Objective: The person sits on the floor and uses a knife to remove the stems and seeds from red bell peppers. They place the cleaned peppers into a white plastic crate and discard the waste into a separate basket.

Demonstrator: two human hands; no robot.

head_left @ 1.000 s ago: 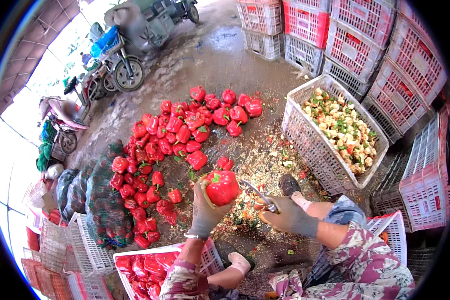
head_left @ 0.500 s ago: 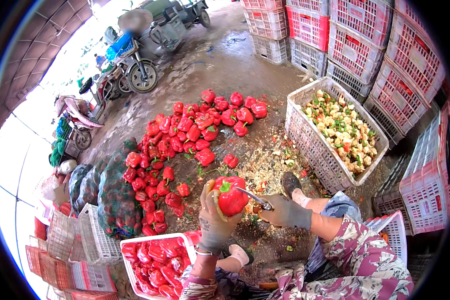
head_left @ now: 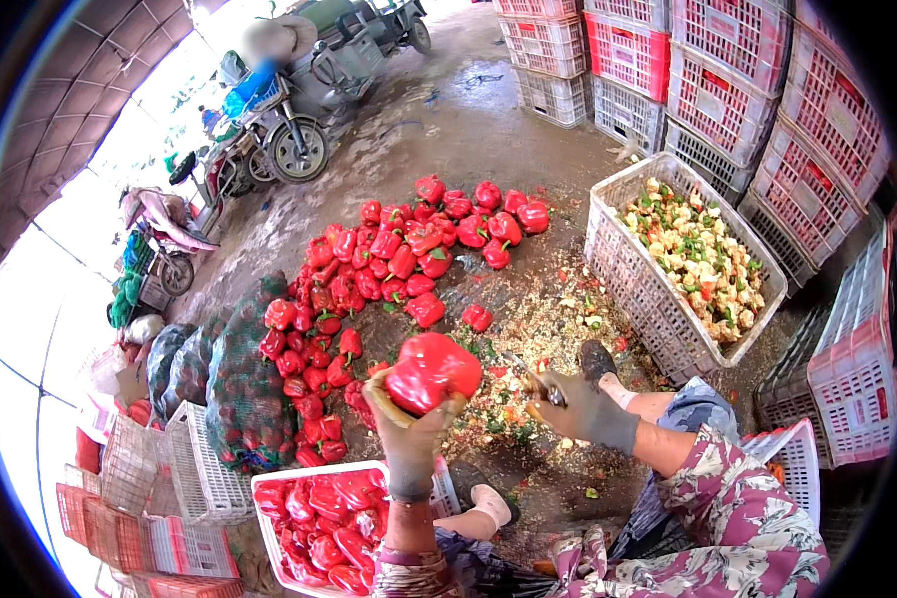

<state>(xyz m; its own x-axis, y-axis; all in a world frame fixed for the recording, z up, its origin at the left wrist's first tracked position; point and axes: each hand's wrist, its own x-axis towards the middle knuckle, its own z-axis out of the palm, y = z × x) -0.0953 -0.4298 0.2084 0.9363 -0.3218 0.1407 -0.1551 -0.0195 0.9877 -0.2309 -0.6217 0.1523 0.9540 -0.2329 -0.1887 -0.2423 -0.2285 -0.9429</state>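
Observation:
My gloved left hand [head_left: 409,439] holds a large red bell pepper [head_left: 431,371] from below, its stem out of sight. To its right, my gloved right hand [head_left: 583,414] grips a metal tool [head_left: 548,391], apart from the pepper. Below them, white and yellowish scraps and seeds [head_left: 523,334] are strewn on the floor. A white crate [head_left: 267,538] of glossy red peppers stands by my left leg. A pile of whole red peppers [head_left: 399,254] lies beyond my hands. An upright plastic crate [head_left: 623,294] holding pale cores with green stems stands beyond my right hand.
Stacked crates [head_left: 718,100] line the right side, with more crates [head_left: 847,384] nearer. Filled mesh sacks [head_left: 234,389] and crates [head_left: 209,468] stand at left. A three-wheeled vehicle [head_left: 354,65] and scooters [head_left: 159,259] are parked behind on the wet floor [head_left: 468,140].
The pepper in my left hand has turned, so its green stem no longer shows. The tool in my right hand has pulled back to the right, away from the pepper.

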